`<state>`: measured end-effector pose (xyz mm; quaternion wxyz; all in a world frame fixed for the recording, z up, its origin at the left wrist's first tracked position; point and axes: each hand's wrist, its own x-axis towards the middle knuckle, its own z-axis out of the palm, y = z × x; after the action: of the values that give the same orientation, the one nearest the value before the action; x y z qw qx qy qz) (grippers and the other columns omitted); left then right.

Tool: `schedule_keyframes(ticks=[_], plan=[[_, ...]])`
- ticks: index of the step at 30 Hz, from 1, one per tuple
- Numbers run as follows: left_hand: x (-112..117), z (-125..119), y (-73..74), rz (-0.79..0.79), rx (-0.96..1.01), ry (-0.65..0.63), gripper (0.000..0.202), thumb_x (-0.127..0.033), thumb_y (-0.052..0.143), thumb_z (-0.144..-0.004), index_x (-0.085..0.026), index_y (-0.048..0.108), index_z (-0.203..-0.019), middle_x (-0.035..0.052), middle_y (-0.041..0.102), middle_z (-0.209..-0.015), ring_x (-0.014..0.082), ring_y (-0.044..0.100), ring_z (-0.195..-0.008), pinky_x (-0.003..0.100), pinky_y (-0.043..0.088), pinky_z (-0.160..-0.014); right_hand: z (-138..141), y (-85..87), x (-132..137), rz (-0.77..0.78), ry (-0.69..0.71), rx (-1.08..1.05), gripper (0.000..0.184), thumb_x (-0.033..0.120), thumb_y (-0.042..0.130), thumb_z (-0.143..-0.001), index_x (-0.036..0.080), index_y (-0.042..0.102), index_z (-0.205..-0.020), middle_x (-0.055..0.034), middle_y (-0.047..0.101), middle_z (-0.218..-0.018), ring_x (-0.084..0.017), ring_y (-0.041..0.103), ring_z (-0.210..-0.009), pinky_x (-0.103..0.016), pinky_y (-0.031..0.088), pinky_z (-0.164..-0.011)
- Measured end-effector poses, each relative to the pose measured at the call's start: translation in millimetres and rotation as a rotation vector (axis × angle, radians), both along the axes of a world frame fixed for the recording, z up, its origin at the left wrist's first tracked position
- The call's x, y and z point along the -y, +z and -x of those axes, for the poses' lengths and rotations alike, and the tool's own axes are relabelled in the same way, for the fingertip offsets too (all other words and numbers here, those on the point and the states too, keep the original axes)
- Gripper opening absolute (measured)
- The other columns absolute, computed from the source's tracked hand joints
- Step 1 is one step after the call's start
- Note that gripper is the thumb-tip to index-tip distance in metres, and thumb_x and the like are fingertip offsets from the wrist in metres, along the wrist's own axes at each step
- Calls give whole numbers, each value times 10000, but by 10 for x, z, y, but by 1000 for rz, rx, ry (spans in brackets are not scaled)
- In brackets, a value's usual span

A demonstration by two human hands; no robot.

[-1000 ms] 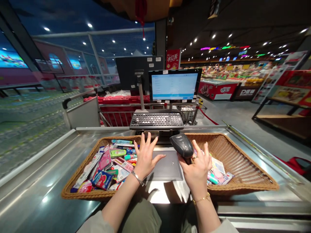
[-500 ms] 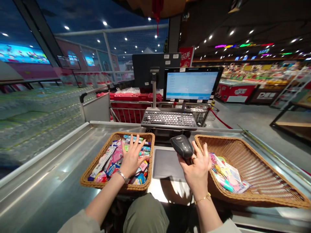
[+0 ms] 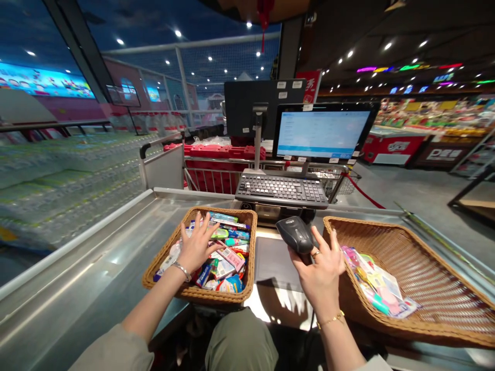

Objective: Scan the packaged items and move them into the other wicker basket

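My left hand (image 3: 196, 249) is over the left wicker basket (image 3: 251, 257), fingers spread and nothing visibly held. Small packets and boxes fill that basket, among them a pink box (image 3: 233, 256) just right of my fingers. Whether my fingertips touch the packets, I cannot tell. In my right hand (image 3: 320, 270) is a black barcode scanner (image 3: 295, 234), gripped low by the thumb side while the other fingers stretch out. It is raised above the counter, between the two baskets. Close to its right, a second wicker basket (image 3: 436, 278) has several colourful packets (image 3: 381, 288) at its left end.
Behind the baskets are a black keyboard (image 3: 282, 189) and a lit monitor (image 3: 323, 134). A grey flat plate (image 3: 273, 260) is set into the counter between the baskets. Metal counter (image 3: 96, 273) extends left. A shopping cart (image 3: 209, 178) stands beyond.
My left hand has shifted left across its basket, uncovering the pink box and packets on the right side. The scanner stays in my right hand. The whole view has turned slightly left.
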<state>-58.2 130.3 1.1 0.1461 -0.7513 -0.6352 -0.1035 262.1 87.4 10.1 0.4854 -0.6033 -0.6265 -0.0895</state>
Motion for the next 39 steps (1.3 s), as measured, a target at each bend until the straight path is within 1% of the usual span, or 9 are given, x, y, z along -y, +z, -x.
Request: schedule_keyframes(ticks=[7,11,14,19,22,27,33,36,39], plan=[[-90,208,-78,67,-40,51,563,-502,551,-876,-298,476,-1395,102,205,-1603,365,84,-1486,755,-9,-1077,43,-4,-29,-34,7,9,223,414,601,-818,203,668,-800,-99,594,-1325,-353,294,-1408,-646,245,-1059],[-190,257,-100,99,-23,45,542,-522,557,-859,-297,530,-1351,112,245,-1593,386,99,-1479,756,-47,-1066,67,-16,-47,-24,9,10,236,429,606,-815,203,674,-810,-101,591,-1329,-358,302,-1405,-643,238,-1065],[-254,284,-127,132,-13,41,535,-541,550,-851,-295,555,-1326,111,240,-1595,394,99,-1477,760,-54,-1059,82,-18,-56,-24,11,18,261,446,591,-826,200,673,-795,-104,588,-1336,-355,293,-1413,-632,246,-1069],[-288,359,-191,195,2,71,593,-563,531,-852,-280,510,-1372,123,235,-1594,407,80,-1476,788,-25,-1036,93,-26,-71,-46,3,33,285,457,579,-835,195,666,-766,-112,601,-1320,-359,314,-1406,-641,265,-1060],[-300,386,-211,208,11,66,588,-560,521,-856,-301,499,-1383,113,233,-1596,404,67,-1478,787,-25,-1037,102,-31,-79,-48,0,41,279,451,580,-833,196,667,-765,-110,602,-1320,-358,317,-1407,-644,268,-1062],[-350,378,-188,237,25,61,511,-527,558,-828,-330,587,-1298,106,264,-1587,417,94,-1472,780,-69,-1032,125,-44,-89,-48,-6,41,273,441,577,-834,195,668,-759,-109,605,-1316,-356,318,-1408,-636,278,-1061],[-434,312,-144,259,-24,85,522,-466,608,-750,-331,621,-1253,74,295,-1580,423,90,-1471,773,-99,-1039,121,-77,-109,-41,-1,53,263,445,590,-829,198,673,-790,-103,595,-1331,-367,315,-1406,-650,276,-1054],[-473,262,-140,255,-47,80,529,-435,608,-728,-309,628,-1241,82,307,-1574,421,94,-1471,766,-100,-1048,113,-79,-110,-47,-2,57,266,447,591,-831,198,671,-782,-106,596,-1329,-380,320,-1401,-666,276,-1045],[-493,217,-143,241,-66,79,506,-384,595,-718,-253,649,-1204,113,325,-1563,423,112,-1468,766,-90,-1051,108,-73,-104,-53,0,62,263,442,585,-836,197,666,-783,-107,598,-1325,-388,323,-1397,-672,283,-1036]])
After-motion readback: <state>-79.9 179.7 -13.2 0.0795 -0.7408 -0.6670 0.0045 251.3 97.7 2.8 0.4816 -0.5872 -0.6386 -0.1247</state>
